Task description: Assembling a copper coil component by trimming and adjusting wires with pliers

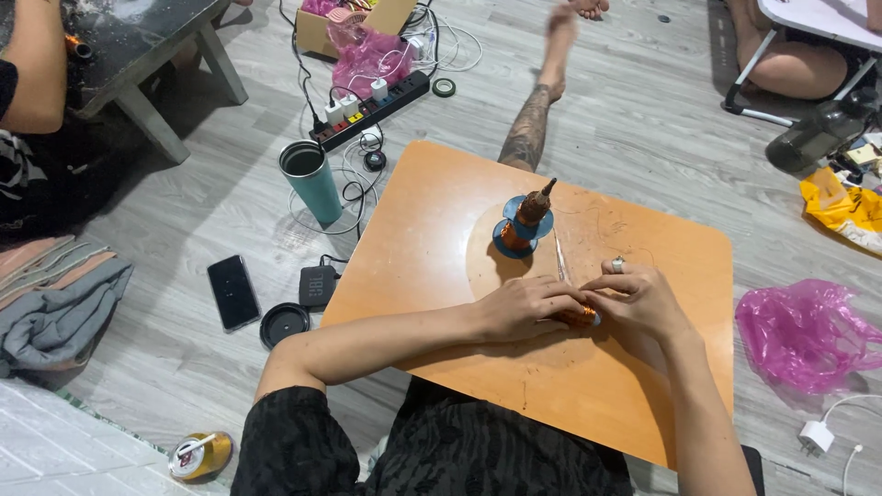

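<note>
Both my hands meet at the near middle of a low orange table (432, 230). My left hand (524, 308) and my right hand (638, 298), which wears a ring, pinch a small copper wire coil (579, 317) between the fingertips; most of it is hidden. A thin wire (559, 257) runs from my fingers toward a blue spool of copper wire (524, 225) standing upright on the table just beyond my hands.
On the grey floor left of the table stand a teal tumbler (312, 179), a black phone (232, 291), a black lid (283, 323), a charger (317, 285) and a power strip (372, 110). A pink bag (804, 326) lies right. Another person's leg (537, 106) stretches behind the table.
</note>
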